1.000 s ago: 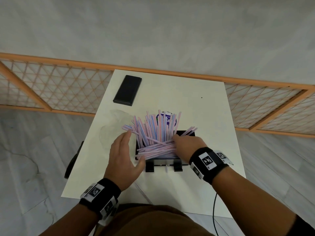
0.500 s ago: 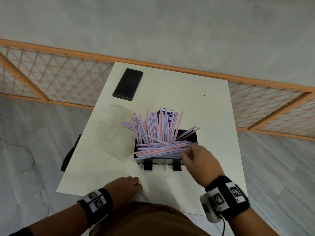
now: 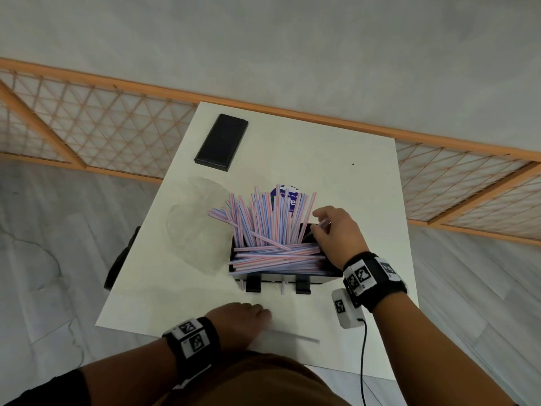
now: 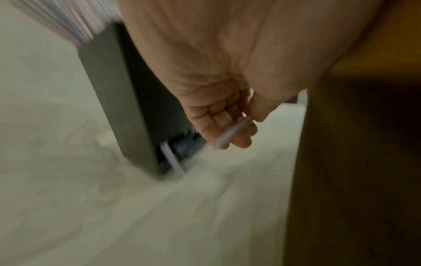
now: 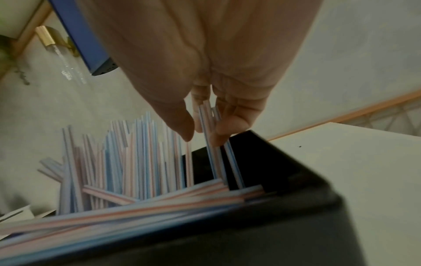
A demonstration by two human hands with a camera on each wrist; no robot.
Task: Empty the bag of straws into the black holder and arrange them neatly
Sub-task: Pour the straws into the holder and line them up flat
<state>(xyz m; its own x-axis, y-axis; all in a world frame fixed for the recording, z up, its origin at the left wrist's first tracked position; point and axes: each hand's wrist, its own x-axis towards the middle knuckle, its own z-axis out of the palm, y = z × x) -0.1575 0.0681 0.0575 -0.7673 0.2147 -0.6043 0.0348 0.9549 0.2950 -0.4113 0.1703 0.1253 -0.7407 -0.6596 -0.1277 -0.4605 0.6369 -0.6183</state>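
Note:
The black holder point(image 3: 329, 277) stands mid-table, full of pink and blue striped straws point(image 3: 272, 221); many stand upright at the back and a bundle lies crosswise along the front. My right hand point(image 3: 317, 222) is over the holder's right end and pinches a few straws point(image 5: 210, 140) between thumb and fingers point(image 5: 230, 124) above the holder point(image 5: 284, 180). Near the table's front edge my left hand point(image 3: 262, 315) holds one loose straw point(image 3: 292, 336) in its curled fingers point(image 4: 241, 138), in front of the holder point(image 4: 127, 108). The empty clear bag point(image 3: 199, 227) lies left of the holder.
A flat black device point(image 3: 221, 142) lies at the far left of the white table point(image 3: 336, 159). A purple-labelled round thing point(image 3: 288, 194) sits behind the straws. Two straw ends point(image 3: 282, 288) stick out under the holder. An orange lattice railing point(image 3: 117, 127) runs behind.
My left hand drew back from the holder's left side to the front edge and took a loose straw. My right hand left the lying bundle and pinched straws at the holder's right end.

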